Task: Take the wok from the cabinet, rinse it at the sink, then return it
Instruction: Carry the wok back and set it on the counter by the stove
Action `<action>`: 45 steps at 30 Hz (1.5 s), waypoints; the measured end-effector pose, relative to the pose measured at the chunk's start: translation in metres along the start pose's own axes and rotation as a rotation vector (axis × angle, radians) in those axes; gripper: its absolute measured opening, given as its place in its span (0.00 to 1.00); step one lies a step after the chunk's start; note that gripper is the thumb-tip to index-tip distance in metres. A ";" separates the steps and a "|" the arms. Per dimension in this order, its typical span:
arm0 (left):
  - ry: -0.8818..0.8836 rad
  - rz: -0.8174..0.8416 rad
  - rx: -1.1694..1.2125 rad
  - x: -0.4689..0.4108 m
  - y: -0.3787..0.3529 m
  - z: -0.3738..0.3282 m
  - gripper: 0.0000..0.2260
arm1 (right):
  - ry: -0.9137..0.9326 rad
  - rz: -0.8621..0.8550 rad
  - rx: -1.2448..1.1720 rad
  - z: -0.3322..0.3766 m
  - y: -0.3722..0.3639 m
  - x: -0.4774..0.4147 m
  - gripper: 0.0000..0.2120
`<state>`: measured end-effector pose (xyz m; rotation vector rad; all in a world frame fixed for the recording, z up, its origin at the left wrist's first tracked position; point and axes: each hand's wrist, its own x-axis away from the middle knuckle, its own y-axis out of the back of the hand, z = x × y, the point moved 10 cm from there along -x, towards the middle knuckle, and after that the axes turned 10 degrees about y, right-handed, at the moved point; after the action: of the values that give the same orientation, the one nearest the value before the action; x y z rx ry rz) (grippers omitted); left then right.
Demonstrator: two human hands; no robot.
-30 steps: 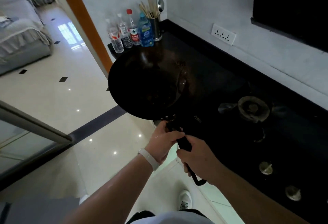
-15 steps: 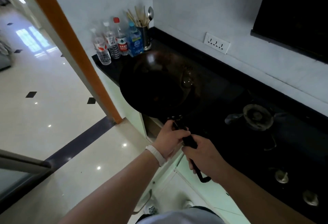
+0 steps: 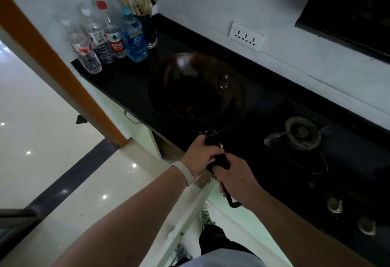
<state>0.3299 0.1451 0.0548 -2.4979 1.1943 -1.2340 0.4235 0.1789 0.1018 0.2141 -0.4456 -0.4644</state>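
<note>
A dark round wok (image 3: 196,89) hangs over the black countertop (image 3: 118,83), its bowl facing up with a few wet glints inside. Its long black handle runs back toward me. My left hand (image 3: 202,157), with a white band on the wrist, grips the handle close to the bowl. My right hand (image 3: 238,180) grips the handle further back, and the handle's looped end sticks out below it. An open cabinet door (image 3: 185,220) stands below the counter edge, under my arms. No sink is in view.
Several water bottles (image 3: 105,38) and a utensil holder (image 3: 147,28) stand at the counter's far left. A gas burner (image 3: 301,133) and two knobs (image 3: 335,205) lie to the right. A wall socket (image 3: 247,38) sits behind. An orange door frame (image 3: 59,76) borders the left.
The wok has moved from over the floor by the doorway to over the countertop. The view has turned toward the counter. Both hands keep the same grip on the handle.
</note>
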 end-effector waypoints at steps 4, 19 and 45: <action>0.042 -0.008 0.005 -0.033 -0.004 -0.005 0.12 | -0.012 -0.011 -0.011 -0.010 0.012 -0.029 0.04; 0.120 -0.036 -0.104 -0.124 -0.017 -0.026 0.15 | -0.054 -0.055 0.008 -0.047 0.051 -0.111 0.12; 0.122 -0.089 -0.130 -0.079 -0.001 -0.028 0.21 | 0.202 0.203 0.222 -0.037 0.058 -0.123 0.21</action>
<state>0.2819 0.2065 0.0246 -2.6283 1.2408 -1.3914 0.3647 0.2919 0.0419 0.4216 -0.3162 -0.1910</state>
